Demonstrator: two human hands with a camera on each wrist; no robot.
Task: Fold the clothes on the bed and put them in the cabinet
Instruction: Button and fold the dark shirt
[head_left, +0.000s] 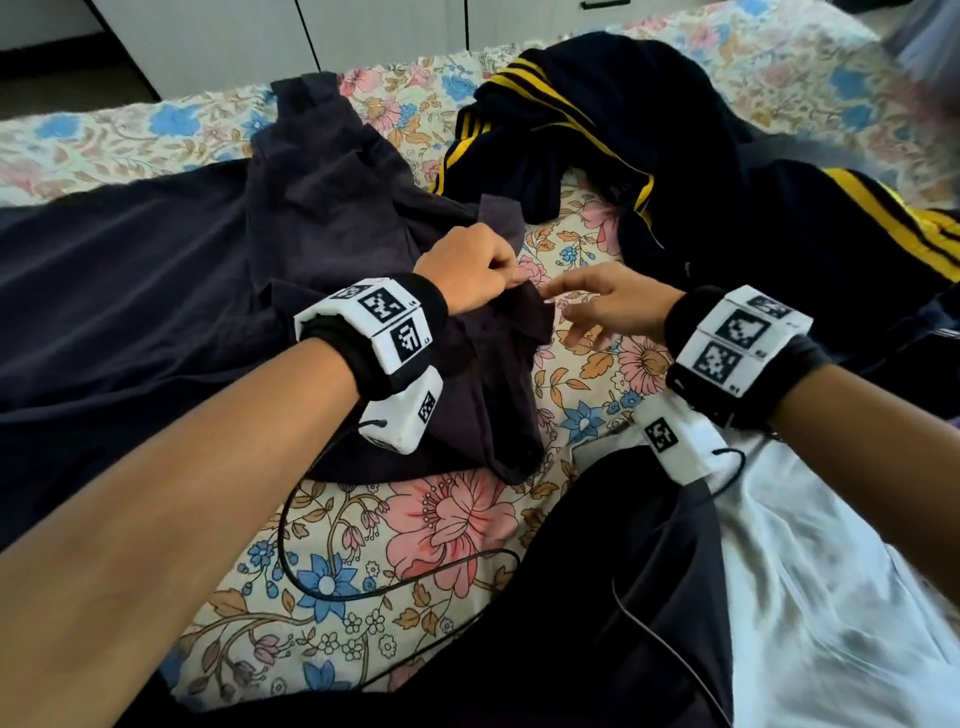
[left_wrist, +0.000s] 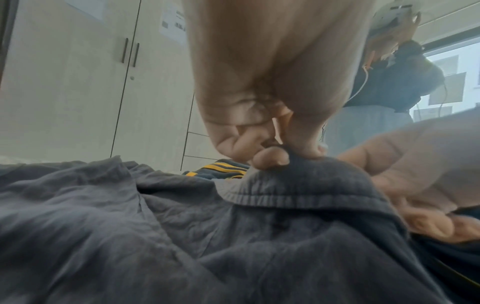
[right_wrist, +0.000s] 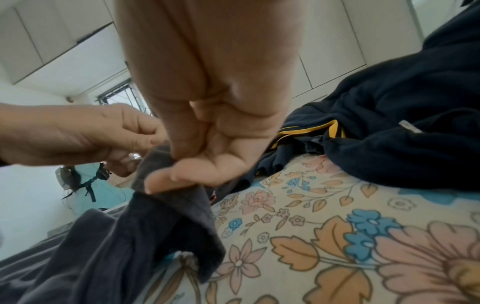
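The bed (head_left: 415, 545), under a floral sheet, carries everything; white cabinet doors (left_wrist: 91, 82) stand past its far edge. A navy jacket with yellow stripes (head_left: 727, 171) is heaped at the far right corner. The dark grey shirt (head_left: 322, 208) sprawls from the middle to the left edge: soft, light, floppy, best taken by its hem. My left hand (head_left: 470, 273) pinches that hem; my right hand (head_left: 610, 306) touches it with relaxed fingers, not yet gripping
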